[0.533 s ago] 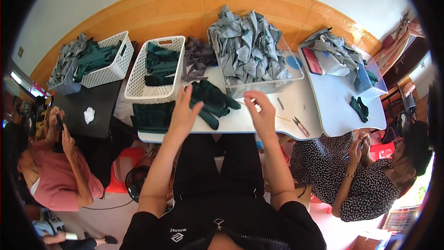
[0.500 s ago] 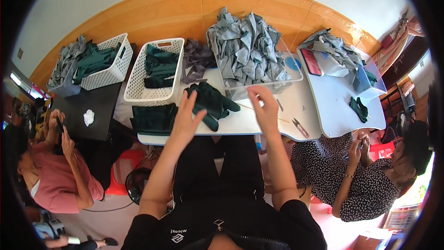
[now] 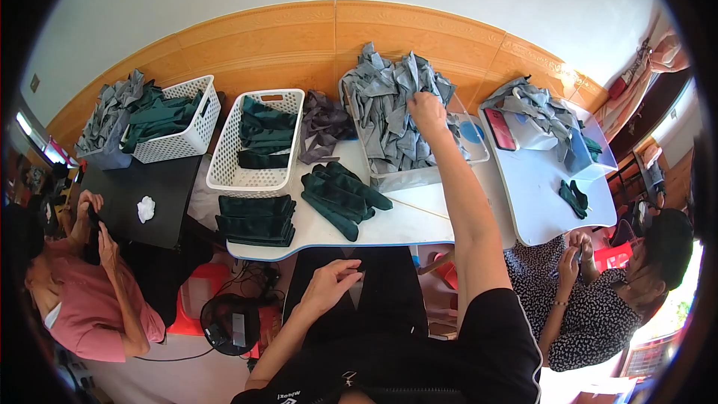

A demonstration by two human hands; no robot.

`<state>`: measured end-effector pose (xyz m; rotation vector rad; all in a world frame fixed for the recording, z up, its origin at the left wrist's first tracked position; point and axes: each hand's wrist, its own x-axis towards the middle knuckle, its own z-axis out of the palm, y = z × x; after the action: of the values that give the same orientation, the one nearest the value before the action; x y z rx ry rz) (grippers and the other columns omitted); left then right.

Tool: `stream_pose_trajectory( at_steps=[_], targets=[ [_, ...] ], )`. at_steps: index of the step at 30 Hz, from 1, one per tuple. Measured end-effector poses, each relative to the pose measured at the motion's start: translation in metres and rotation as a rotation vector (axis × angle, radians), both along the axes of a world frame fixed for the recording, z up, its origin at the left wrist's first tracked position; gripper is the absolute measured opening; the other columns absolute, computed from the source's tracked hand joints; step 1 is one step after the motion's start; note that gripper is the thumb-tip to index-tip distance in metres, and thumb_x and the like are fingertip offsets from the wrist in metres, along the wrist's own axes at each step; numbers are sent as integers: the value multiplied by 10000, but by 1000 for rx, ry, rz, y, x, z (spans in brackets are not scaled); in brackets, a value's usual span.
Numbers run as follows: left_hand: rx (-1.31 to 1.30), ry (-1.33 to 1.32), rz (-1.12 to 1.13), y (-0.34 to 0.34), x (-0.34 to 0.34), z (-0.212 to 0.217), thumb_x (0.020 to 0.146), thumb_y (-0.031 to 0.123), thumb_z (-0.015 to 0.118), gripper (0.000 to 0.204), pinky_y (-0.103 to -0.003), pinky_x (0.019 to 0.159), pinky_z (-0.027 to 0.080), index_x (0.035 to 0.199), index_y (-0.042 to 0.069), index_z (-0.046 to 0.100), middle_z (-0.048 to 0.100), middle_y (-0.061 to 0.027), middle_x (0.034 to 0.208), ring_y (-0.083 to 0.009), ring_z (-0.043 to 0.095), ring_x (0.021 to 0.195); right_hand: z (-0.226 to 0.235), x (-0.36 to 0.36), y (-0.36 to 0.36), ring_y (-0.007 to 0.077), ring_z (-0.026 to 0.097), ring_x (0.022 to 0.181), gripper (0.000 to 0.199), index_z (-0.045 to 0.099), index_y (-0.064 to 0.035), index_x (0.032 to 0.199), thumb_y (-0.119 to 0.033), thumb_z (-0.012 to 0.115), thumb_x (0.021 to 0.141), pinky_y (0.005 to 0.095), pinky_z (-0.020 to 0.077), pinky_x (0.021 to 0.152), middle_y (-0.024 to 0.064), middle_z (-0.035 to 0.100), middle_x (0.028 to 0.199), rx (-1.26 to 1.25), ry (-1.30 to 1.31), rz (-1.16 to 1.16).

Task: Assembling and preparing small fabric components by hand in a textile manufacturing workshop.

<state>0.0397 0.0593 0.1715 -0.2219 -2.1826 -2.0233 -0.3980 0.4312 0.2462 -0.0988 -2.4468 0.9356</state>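
Note:
My right hand (image 3: 429,114) reaches across the table into a tall heap of grey fabric pieces (image 3: 393,108), its fingers closed on one of them. The heap fills a clear plastic bin (image 3: 407,178). My left hand (image 3: 329,286) hangs over my lap just before the table edge; it is empty, with the thumb a little apart from loosely bent fingers. Dark green velvety pieces (image 3: 340,193) lie loose on the tabletop between the hands. To their left sits a neat stack of folded green pieces (image 3: 256,221).
A white perforated basket (image 3: 217,172) holds green pieces; dark grey strips (image 3: 323,123) lie beside it. Another white basket (image 3: 176,151) stands on the black table (image 3: 131,206). At right are a pink phone (image 3: 499,129) and a grey-filled container (image 3: 591,161). People sit on both sides.
My right hand has moved forward from above the table into the grey heap and closed. My left hand has drawn back from the green pieces to over my lap.

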Motion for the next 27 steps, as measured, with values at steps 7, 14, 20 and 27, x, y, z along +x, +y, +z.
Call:
stream_pose_trajectory(
  at_steps=[7, 14, 20, 27],
  targets=[
    [31, 15, 5, -56, -21, 14, 1362, 173, 806, 388, -373, 1208, 699, 1680, -31, 892, 938, -164, 1620, -222, 893, 1420, 8, 54, -25, 164, 916, 985, 412, 916, -25, 1161, -384, 862, 1356, 422, 761, 902, 80, 938, 1049, -532, 5, 139],
    [56, 25, -16, -53, -35, 45, 1388, 171, 763, 367, -374, 1231, 696, 1652, -39, 908, 934, -165, 1655, -215, 889, 1463, 69, 240, -91, 146, 906, 1184, 303, 886, -24, 1499, -285, 750, 1426, 369, 736, 1056, 46, 955, 1323, -1169, 77, 467],
    [843, -649, -790, -57, -51, 43, 1457, 392, 598, 639, -509, 1420, 645, 1849, -97, 723, 867, -274, 1773, -423, 825, 1667, -4, 338, -141, 154, 825, 1188, 235, 924, -24, 1481, -199, 795, 1392, 381, 671, 1158, -1, 885, 1267, -801, -349, 919],
    [1097, -705, -635, -41, -11, -31, 1409, 262, 750, 353, -360, 1052, 689, 1606, -20, 833, 850, -36, 1224, -208, 817, 1080, -71, 378, -162, 149, 788, 1342, 351, 929, 8, 1591, -238, 788, 1384, 350, 620, 1260, 30, 904, 1486, -851, -373, 491]
  ],
)
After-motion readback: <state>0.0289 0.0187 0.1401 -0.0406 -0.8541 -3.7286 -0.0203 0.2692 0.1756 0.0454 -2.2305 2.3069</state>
